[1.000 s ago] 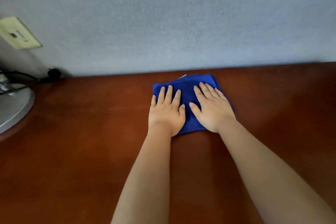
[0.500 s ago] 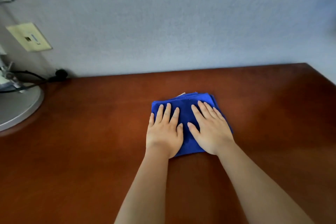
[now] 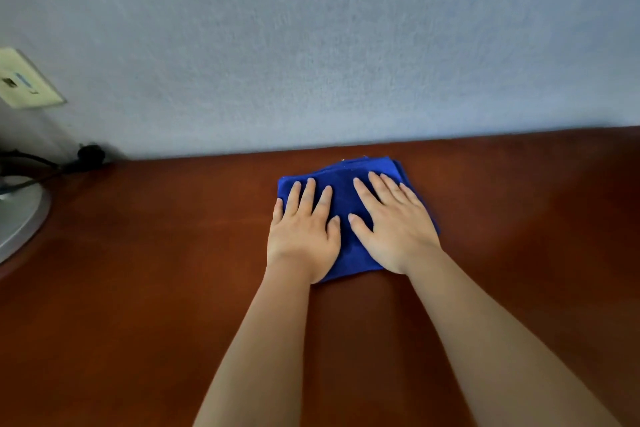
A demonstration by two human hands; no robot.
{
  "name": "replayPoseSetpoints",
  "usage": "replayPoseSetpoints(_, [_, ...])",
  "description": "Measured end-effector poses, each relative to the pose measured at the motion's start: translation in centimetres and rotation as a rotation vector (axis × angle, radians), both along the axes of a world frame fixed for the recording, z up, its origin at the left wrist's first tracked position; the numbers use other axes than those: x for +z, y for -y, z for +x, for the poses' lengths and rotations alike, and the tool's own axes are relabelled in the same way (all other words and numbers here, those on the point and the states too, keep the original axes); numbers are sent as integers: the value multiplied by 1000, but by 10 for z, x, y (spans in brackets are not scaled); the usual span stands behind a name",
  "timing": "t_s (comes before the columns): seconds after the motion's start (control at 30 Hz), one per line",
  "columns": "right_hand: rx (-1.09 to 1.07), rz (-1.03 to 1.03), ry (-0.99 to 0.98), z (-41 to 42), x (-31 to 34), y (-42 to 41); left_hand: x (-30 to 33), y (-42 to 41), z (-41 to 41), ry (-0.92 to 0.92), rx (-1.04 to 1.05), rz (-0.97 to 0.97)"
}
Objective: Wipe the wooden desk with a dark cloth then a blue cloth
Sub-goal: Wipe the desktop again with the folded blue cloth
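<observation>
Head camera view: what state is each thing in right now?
blue cloth: folded, flat on the desk, near the wall.
left hand: fingers straight, pressing the cloth.
right hand: fingers straight, pressing the cloth.
wooden desk: bare where visible.
wall plate: mounted on wall.

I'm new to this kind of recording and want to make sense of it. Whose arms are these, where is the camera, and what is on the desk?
There is no machine here: a person works with two bare hands. The single picture comes from a wide-angle camera worn on the person's head, looking forward and down, so the forearms reach in from the bottom edge.

The left hand and right hand lie flat, fingers straight, side by side on a folded blue cloth. They press it onto the wooden desk; neither hand grips it. The cloth sits near the desk's far edge, close to the wall.

At the left edge you see a grey round base, dark cables and a pale wall plate.
</observation>
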State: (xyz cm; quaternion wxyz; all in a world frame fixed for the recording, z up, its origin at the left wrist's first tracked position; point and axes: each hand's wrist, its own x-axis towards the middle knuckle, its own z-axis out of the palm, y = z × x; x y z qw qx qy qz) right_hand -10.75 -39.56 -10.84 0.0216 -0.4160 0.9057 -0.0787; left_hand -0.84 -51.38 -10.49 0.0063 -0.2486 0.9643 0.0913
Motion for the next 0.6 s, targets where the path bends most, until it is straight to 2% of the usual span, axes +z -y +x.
replayPoseSetpoints(0.33, [10, 11, -12, -56, 1, 45, -1, 46, -58, 4, 18, -19])
replayPoseSetpoints(0.6, [28, 28, -14, -52, 4, 41, 3, 42, -52, 27, 6, -7])
